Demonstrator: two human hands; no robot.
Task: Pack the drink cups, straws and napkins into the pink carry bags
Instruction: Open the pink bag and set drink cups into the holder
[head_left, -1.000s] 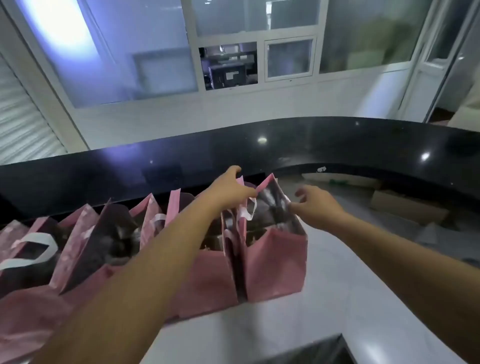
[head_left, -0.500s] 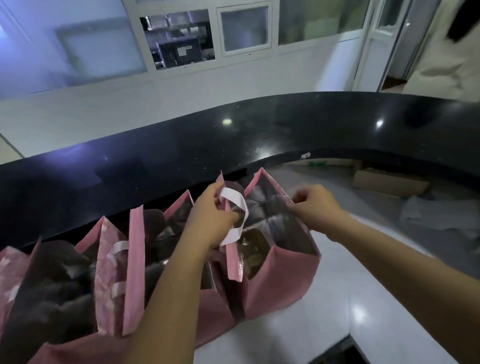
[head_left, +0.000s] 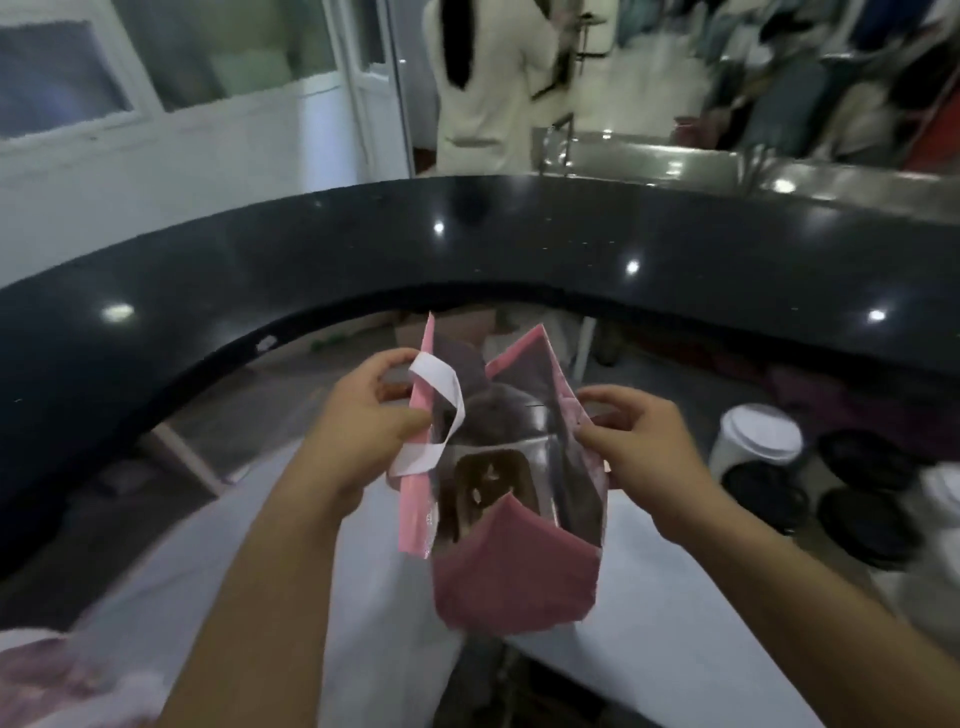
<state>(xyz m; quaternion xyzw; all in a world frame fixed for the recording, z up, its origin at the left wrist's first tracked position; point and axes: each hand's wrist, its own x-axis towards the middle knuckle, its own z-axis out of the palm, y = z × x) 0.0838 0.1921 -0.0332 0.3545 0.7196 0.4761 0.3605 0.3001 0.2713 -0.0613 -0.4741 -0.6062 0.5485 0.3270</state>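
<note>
Left hand (head_left: 363, 421) and right hand (head_left: 636, 441) each pinch a side of the open pink carry bag (head_left: 514, 571); no lettering is legible, perhaps blurred

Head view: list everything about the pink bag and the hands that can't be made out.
- Head view, inside the pink bag: a dark brown shape, too dim and blurred to identify.
- Right hand: pinches the bag's right wall, which hides part of its fingers.
- Left hand: whether it also grips the white handle is unclear, blurred.
- Pink mass, bottom-left: blurred, cut by the frame edge.
</note>
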